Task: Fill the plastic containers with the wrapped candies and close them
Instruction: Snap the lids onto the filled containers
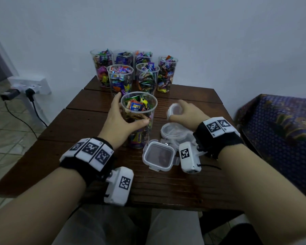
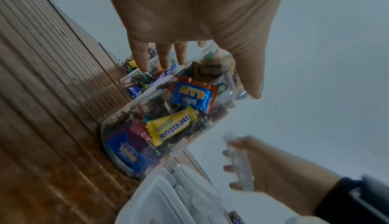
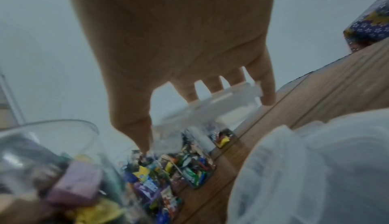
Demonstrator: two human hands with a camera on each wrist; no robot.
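Observation:
My left hand (image 1: pixel 124 119) grips a clear plastic cup (image 1: pixel 140 121) full of wrapped candies, standing on the brown wooden table (image 1: pixel 78 124); the left wrist view shows the fingers and thumb round the cup (image 2: pixel 168 119). My right hand (image 1: pixel 182 114) holds a small clear container (image 1: pixel 175 110) above the table, right of the cup; in the right wrist view its fingers curl over the container (image 3: pixel 227 97). A round clear container (image 1: pixel 173 129) and a square clip-lock container (image 1: pixel 159 154) lie below my right hand.
Several more candy-filled cups (image 1: pixel 120 80) stand at the table's far edge against the wall. A patterned blue cloth (image 1: pixel 279 124) covers furniture on the right. A wall socket with plugs and cables (image 1: pixel 28 89) sits at the left, near the tiled floor.

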